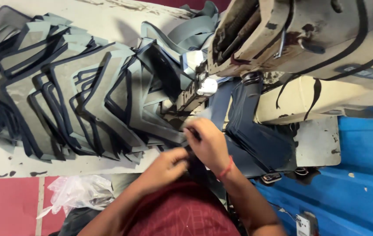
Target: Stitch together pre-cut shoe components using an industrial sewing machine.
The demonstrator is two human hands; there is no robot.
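Fabric: dark blue strip (221,105), long axis from machine head (291,39) to table's near edge.
Right hand (208,144): pinching it, nearer the needle.
Left hand (169,164): closed on its near end.

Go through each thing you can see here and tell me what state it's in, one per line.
Left hand: pinching dark fabric.
Right hand: gripping the same dark fabric.
Dark fabric: lying under the sewing machine.
Sewing machine: worn and stained.
Cut pieces: fanned out, overlapping on the table.
Table: scuffed.
Plastic bag: crumpled.
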